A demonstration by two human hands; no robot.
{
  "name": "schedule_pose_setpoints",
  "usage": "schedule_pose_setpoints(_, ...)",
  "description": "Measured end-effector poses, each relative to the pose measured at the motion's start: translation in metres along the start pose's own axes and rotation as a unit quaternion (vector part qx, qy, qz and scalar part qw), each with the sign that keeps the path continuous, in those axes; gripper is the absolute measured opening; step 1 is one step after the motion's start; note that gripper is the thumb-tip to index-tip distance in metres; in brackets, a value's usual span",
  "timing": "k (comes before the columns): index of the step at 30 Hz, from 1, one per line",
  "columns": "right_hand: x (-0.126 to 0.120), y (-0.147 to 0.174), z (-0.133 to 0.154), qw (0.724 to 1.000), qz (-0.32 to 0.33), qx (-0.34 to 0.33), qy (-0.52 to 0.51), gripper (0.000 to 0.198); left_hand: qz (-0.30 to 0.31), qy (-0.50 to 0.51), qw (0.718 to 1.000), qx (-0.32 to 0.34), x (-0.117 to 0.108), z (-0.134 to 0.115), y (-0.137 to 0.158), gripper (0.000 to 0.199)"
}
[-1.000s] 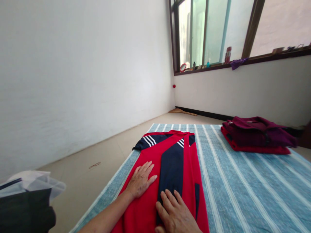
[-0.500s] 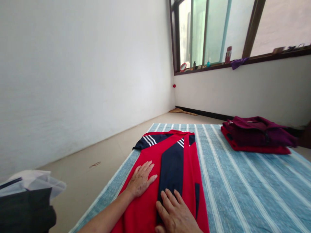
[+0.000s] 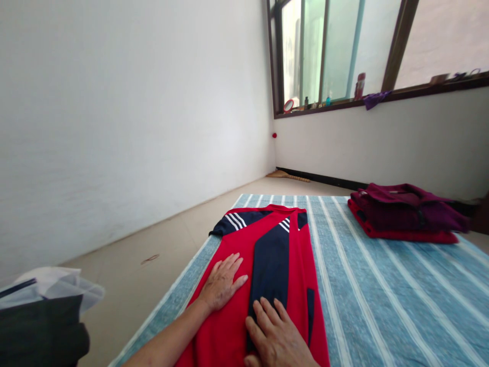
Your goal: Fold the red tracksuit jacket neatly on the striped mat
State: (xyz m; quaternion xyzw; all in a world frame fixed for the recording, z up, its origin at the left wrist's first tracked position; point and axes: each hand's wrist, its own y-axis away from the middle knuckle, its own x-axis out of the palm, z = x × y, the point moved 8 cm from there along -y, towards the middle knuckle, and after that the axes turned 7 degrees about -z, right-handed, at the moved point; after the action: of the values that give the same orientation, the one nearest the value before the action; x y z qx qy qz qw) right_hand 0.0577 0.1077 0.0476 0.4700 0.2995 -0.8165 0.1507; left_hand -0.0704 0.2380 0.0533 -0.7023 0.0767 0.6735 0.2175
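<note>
A red jacket with navy panels and white stripes lies on the striped blue cloth, its collar end away from me. One navy sleeve is folded lengthwise down the middle of it. My left hand rests flat on the red fabric left of that sleeve, fingers stretched out. Nearer to me, my right hand presses on the lower part of the sleeve with its fingers spread a little. Neither hand grasps the fabric. The jacket's near end runs out of view at the bottom.
The blue striped cloth extends to the right, bearing a stack of folded maroon and red clothes. Dark and white fabric sits at the lower left. A white wall rises beyond the floor, and small items line the window sill.
</note>
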Motion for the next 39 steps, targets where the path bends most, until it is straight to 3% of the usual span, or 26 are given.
schedule_pose_setpoints(39, -0.001, 0.0017, 0.0013, 1.0, -0.004, 0.0, 0.008, 0.058, -0.032, 0.012, 0.999, 0.011, 0.0042, 0.0036, 0.0001, 0.057)
